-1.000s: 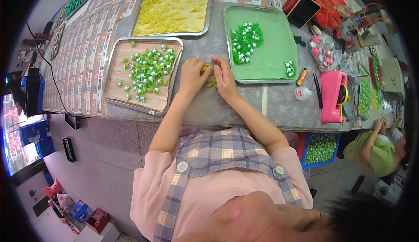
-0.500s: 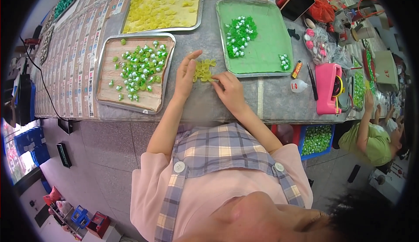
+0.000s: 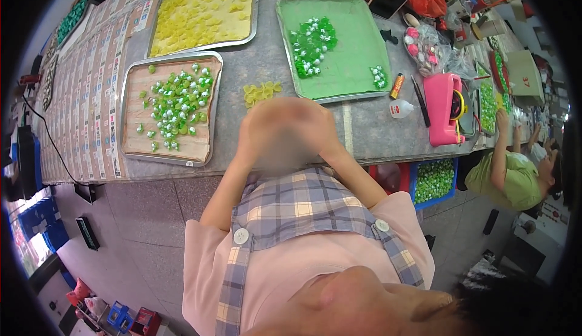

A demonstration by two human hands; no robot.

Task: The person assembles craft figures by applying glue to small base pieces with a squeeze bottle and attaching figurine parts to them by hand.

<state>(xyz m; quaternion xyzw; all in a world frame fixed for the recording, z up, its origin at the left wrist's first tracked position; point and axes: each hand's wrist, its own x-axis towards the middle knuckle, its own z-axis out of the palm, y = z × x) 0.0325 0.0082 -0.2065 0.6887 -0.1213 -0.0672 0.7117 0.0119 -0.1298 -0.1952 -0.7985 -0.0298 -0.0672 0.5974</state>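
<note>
My left hand (image 3: 253,134) and my right hand (image 3: 325,131) are brought together in front of my apron, over the table's near edge. Blur covers their fingers, so anything held between them is hidden. Just beyond them lies a small heap of translucent yellow petal-shaped plastic pieces (image 3: 262,93). On the left, a brown-lined tray (image 3: 195,149) carries green pieces with black-and-white balls (image 3: 176,102). A green-lined tray (image 3: 357,42) to the right holds a big cluster of similar green pieces (image 3: 313,45) and a smaller one (image 3: 379,76) in its near right corner.
Another tray (image 3: 240,31) at the far left is spread with yellow pieces. Right of the green tray are a lighter (image 3: 397,85), a small white bottle (image 3: 401,109), black tweezers (image 3: 421,100) and a pink tape dispenser (image 3: 444,108). A blue crate (image 3: 434,202) stands below. A co-worker (image 3: 506,178) sits at right.
Both hands have left the yellow heap and come together nearer my body, now blurred. The whole view has shifted slightly, with the trays appearing further left.
</note>
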